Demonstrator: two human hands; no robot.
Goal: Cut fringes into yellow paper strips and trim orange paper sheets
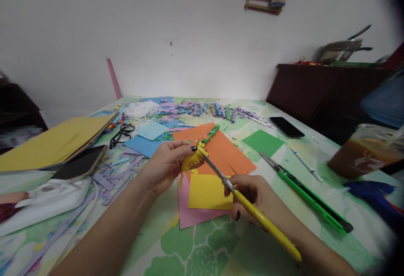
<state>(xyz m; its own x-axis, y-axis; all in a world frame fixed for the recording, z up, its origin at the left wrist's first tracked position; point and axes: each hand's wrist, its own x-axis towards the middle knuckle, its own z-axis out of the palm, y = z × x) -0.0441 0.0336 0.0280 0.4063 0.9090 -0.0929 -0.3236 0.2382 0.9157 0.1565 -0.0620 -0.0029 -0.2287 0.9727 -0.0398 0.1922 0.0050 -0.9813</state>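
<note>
My left hand pinches a strip of yellow fringed paper, cut into fine slits along one side. In my right hand is a pair of scissors with long yellow handles, its blade tips at the edge of the fringe. Below the hands lie a yellow paper sheet, a pink sheet partly under it, and an orange sheet. A green rolled paper piece rests on the orange sheet, just beyond my left fingertips.
To the right are a green box cutter, a green paper square, a phone, a cup of brown drink and a blue glue gun. Purple paper scraps, glasses and another phone lie left.
</note>
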